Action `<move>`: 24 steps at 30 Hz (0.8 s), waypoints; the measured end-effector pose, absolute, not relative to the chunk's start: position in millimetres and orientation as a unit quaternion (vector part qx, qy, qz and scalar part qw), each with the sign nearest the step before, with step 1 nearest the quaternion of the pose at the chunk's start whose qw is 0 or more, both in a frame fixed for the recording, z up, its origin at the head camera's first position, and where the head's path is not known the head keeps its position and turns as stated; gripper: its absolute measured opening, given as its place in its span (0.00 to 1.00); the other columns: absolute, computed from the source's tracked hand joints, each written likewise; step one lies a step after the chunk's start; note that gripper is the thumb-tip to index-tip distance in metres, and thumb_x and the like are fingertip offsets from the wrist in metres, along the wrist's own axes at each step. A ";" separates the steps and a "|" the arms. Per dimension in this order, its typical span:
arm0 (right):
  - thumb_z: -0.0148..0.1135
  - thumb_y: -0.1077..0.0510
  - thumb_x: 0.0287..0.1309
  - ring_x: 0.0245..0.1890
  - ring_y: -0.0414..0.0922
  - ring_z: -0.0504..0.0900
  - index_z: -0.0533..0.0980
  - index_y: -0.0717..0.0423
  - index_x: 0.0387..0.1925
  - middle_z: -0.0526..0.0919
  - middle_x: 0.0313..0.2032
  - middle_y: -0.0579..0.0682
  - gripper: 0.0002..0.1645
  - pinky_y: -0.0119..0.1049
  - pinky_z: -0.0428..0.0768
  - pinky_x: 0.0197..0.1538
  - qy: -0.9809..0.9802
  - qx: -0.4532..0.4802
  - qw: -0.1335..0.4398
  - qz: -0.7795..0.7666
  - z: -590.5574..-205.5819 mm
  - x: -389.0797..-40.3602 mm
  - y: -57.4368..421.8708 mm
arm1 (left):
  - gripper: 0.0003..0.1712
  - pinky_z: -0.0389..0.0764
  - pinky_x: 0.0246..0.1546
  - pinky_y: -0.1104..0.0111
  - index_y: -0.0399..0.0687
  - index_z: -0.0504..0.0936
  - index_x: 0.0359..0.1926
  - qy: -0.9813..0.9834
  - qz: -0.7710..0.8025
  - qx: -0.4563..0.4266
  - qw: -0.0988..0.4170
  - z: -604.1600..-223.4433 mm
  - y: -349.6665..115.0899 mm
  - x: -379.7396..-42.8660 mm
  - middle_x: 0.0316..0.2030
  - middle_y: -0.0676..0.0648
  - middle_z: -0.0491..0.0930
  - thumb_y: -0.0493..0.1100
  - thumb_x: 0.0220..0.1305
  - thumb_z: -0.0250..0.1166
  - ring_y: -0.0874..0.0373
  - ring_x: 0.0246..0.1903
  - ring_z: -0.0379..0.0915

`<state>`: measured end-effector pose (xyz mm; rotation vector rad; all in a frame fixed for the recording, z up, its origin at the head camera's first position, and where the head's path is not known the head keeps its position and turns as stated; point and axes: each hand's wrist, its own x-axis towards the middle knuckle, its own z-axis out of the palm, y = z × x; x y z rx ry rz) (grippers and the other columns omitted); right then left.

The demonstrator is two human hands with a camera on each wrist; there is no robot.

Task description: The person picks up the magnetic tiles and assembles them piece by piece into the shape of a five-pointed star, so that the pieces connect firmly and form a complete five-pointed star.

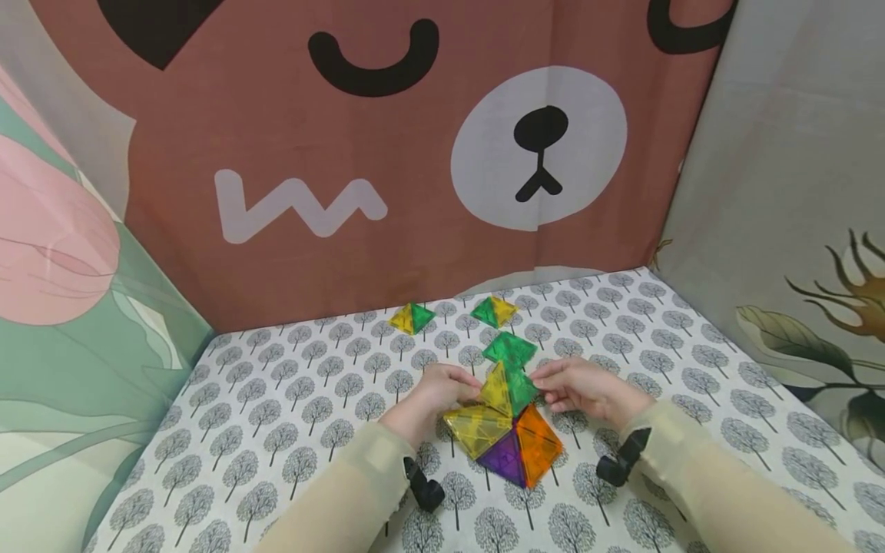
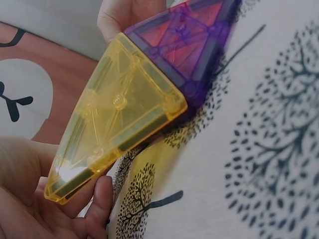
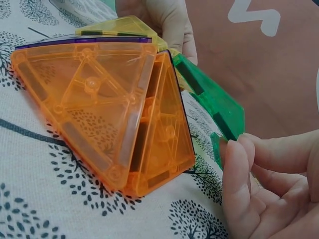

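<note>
A cluster of translucent triangular magnetic tiles stands between the hands in the head view. My left hand (image 1: 442,392) pinches a corner of the yellow magnetic tiles (image 1: 473,430) on the cluster's left side. At the right, my right hand (image 1: 581,388) holds a green magnetic tile (image 1: 520,393) between thumb and fingertips. In front are a purple magnetic tile (image 1: 508,459) and orange magnetic tiles (image 1: 539,445). The right wrist view has two orange tiles (image 3: 89,99) meeting at an angle, and the green tile (image 3: 214,102) tilted up beside them. A purple tile (image 2: 184,40) adjoins a yellow one (image 2: 117,99).
Just beyond the cluster lies a green diamond of tiles (image 1: 510,349). Two yellow-and-green pairs, a left pair (image 1: 412,318) and a right pair (image 1: 494,311), lie near the back wall (image 1: 290,276). Tree-print cloth (image 1: 311,415) covers the table; printed fabric hangs on both sides.
</note>
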<state>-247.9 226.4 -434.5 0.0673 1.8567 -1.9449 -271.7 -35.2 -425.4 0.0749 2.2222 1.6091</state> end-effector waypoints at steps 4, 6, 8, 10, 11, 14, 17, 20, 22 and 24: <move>0.61 0.66 0.63 0.24 0.39 0.78 0.78 0.68 0.50 0.81 0.29 0.51 0.15 0.31 0.83 0.31 0.677 0.022 0.225 -0.700 -434.9 -249.0 224.5 | 0.04 0.82 0.39 0.65 0.40 0.87 0.35 0.811 0.550 0.050 0.192 -424.6 -34.4 -272.3 0.33 0.49 0.83 0.31 0.57 0.70 0.56 0.34 0.78; 0.61 0.66 0.63 0.24 0.39 0.78 0.79 0.68 0.50 0.81 0.28 0.51 0.14 0.31 0.83 0.30 0.681 0.023 0.225 -0.697 -435.1 -249.7 223.6 | 0.04 0.82 0.38 0.65 0.40 0.87 0.34 0.816 0.543 0.059 0.190 -424.5 -34.0 -272.5 0.31 0.49 0.84 0.31 0.57 0.70 0.56 0.33 0.78; 0.62 0.66 0.63 0.23 0.39 0.78 0.79 0.67 0.49 0.80 0.27 0.51 0.14 0.31 0.83 0.29 0.683 0.025 0.224 -0.695 -435.1 -250.3 222.3 | 0.03 0.81 0.37 0.66 0.39 0.87 0.34 0.818 0.539 0.063 0.192 -424.1 -33.8 -272.4 0.29 0.49 0.84 0.31 0.57 0.71 0.57 0.31 0.78; 0.62 0.66 0.63 0.23 0.40 0.78 0.79 0.67 0.49 0.80 0.26 0.51 0.14 0.31 0.82 0.29 0.686 0.025 0.224 -0.692 -435.2 -250.7 221.1 | 0.03 0.81 0.37 0.66 0.39 0.87 0.34 0.818 0.537 0.061 0.196 -423.9 -33.7 -272.2 0.28 0.49 0.84 0.32 0.57 0.71 0.57 0.30 0.78; 0.62 0.66 0.63 0.23 0.40 0.78 0.79 0.67 0.50 0.80 0.27 0.51 0.14 0.31 0.82 0.29 0.688 0.025 0.224 -0.690 -435.3 -250.9 220.5 | 0.03 0.81 0.36 0.66 0.39 0.87 0.34 0.819 0.536 0.061 0.197 -423.7 -33.8 -271.8 0.28 0.49 0.84 0.32 0.57 0.71 0.57 0.30 0.79; 0.63 0.65 0.63 0.23 0.40 0.78 0.79 0.67 0.50 0.80 0.27 0.51 0.15 0.31 0.82 0.29 0.693 0.028 0.222 -0.685 -435.7 -250.9 218.7 | 0.03 0.81 0.36 0.66 0.38 0.88 0.34 0.819 0.534 0.058 0.200 -423.5 -33.6 -271.4 0.27 0.48 0.84 0.33 0.58 0.71 0.56 0.30 0.79; 0.63 0.65 0.63 0.23 0.40 0.78 0.79 0.66 0.49 0.80 0.27 0.51 0.14 0.30 0.82 0.28 0.699 0.033 0.220 -0.680 -437.0 -250.6 217.3 | 0.03 0.81 0.35 0.65 0.38 0.87 0.35 0.821 0.532 0.062 0.199 -424.4 -33.6 -271.2 0.27 0.47 0.85 0.34 0.60 0.70 0.56 0.30 0.80; 0.63 0.65 0.62 0.22 0.40 0.77 0.80 0.65 0.48 0.80 0.27 0.51 0.13 0.30 0.81 0.27 0.705 0.038 0.217 -0.674 -438.2 -250.4 216.0 | 0.03 0.82 0.35 0.64 0.38 0.87 0.35 0.820 0.532 0.063 0.201 -425.2 -33.8 -271.3 0.28 0.47 0.85 0.34 0.61 0.69 0.55 0.31 0.80; 0.63 0.65 0.62 0.22 0.40 0.78 0.79 0.66 0.49 0.80 0.27 0.51 0.14 0.30 0.80 0.26 0.710 0.036 0.217 -0.669 -438.6 -250.3 215.3 | 0.03 0.82 0.36 0.64 0.38 0.87 0.36 0.822 0.530 0.064 0.200 -425.7 -34.1 -271.8 0.28 0.47 0.85 0.35 0.62 0.69 0.55 0.31 0.80; 0.63 0.65 0.62 0.22 0.40 0.78 0.80 0.66 0.49 0.81 0.27 0.52 0.14 0.30 0.80 0.25 0.715 0.033 0.215 -0.664 -438.4 -250.2 214.5 | 0.04 0.82 0.36 0.63 0.38 0.87 0.36 0.823 0.528 0.064 0.199 -426.2 -34.3 -272.1 0.29 0.47 0.85 0.35 0.62 0.69 0.55 0.32 0.79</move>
